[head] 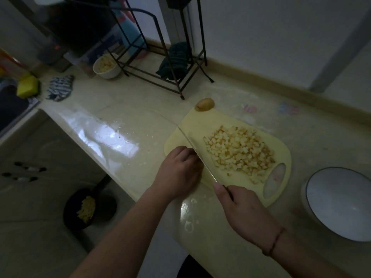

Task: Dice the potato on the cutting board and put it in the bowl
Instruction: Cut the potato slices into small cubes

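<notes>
- Diced potato (240, 152) lies in a loose heap on the right half of the yellow cutting board (202, 125), a few cubes strayed toward the board's handle hole.
- A whole potato (204, 104) sits at the board's far corner, touching its edge.
- The right hand (244, 212) grips the handle of a knife (197, 152), fingers curled round it; the blade runs away from the person, edge down on the board, just left of the heap.
- The left hand (178, 170) rests on the board's near left edge, fingers bent downward, against the left side of the blade; whether it holds anything cannot be told.
- A white bowl (339, 203) with a dark rim stands on the tabletop (128, 109) to the right of the board, apart from it.
- A smaller white bowl (107, 66) holding pale pieces stands far back by a black wire rack (160, 63).
- No writing can be read anywhere; faint coloured marks on the tabletop are too blurred.
</notes>
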A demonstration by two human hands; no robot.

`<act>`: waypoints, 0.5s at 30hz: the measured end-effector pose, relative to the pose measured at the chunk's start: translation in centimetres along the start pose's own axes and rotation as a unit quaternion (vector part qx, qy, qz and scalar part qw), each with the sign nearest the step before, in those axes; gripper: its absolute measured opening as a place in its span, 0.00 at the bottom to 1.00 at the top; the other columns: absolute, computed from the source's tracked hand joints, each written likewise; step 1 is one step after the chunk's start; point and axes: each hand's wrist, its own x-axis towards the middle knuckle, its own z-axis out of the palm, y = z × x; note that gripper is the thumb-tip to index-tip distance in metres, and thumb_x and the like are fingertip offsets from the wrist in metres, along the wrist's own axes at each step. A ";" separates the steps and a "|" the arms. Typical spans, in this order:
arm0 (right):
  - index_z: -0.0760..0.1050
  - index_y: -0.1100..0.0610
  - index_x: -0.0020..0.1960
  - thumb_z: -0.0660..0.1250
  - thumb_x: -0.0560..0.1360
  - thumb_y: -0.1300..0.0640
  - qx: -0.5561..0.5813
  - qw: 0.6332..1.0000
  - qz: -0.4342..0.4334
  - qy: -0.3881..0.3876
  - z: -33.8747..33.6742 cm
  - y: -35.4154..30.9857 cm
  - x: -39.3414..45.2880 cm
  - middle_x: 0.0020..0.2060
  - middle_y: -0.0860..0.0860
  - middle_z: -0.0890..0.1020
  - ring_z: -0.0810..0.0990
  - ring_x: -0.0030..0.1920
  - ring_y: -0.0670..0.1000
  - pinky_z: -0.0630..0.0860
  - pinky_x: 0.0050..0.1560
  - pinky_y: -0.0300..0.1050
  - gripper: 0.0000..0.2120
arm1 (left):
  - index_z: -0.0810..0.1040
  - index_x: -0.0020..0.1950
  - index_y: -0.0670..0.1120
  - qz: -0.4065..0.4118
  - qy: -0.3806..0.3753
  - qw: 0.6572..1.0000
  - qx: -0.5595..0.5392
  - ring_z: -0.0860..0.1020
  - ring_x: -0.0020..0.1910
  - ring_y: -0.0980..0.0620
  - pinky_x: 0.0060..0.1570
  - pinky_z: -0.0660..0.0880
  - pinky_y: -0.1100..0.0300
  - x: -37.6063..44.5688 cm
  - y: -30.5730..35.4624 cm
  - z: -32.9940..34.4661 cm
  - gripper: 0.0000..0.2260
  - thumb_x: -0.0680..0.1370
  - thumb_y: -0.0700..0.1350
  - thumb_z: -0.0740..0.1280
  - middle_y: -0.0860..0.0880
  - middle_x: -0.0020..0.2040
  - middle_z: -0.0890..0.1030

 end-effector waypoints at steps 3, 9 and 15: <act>0.66 0.56 0.28 0.56 0.79 0.41 0.007 1.000 0.007 -0.008 0.0 0.0 -0.2 0.22 0.48 0.70 0.72 0.28 0.39 0.68 0.32 0.33 0.26 | 0.83 0.54 0.42 -0.008 -0.013 1.000 -0.014 0.77 0.53 0.43 0.46 0.79 0.51 -0.1 -0.5 -0.2 0.14 0.76 0.49 0.65 0.44 0.53 0.81; 0.67 0.55 0.29 0.53 0.78 0.40 -0.015 1.000 0.003 -0.010 0.3 0.4 -1.0 0.23 0.49 0.72 0.74 0.30 0.40 0.66 0.32 0.30 0.26 | 0.84 0.53 0.42 -0.023 -0.035 0.998 -0.037 0.76 0.55 0.43 0.46 0.79 0.49 -0.2 -1.2 0.1 0.16 0.77 0.52 0.64 0.44 0.53 0.81; 0.65 0.55 0.28 0.53 0.80 0.42 -0.034 0.999 0.014 -0.035 0.6 0.0 0.6 0.22 0.48 0.70 0.71 0.25 0.42 0.64 0.30 0.37 0.26 | 0.85 0.52 0.42 -0.014 -0.002 0.998 -0.058 0.77 0.54 0.43 0.49 0.77 0.55 0.1 -1.0 0.0 0.13 0.76 0.49 0.66 0.45 0.52 0.81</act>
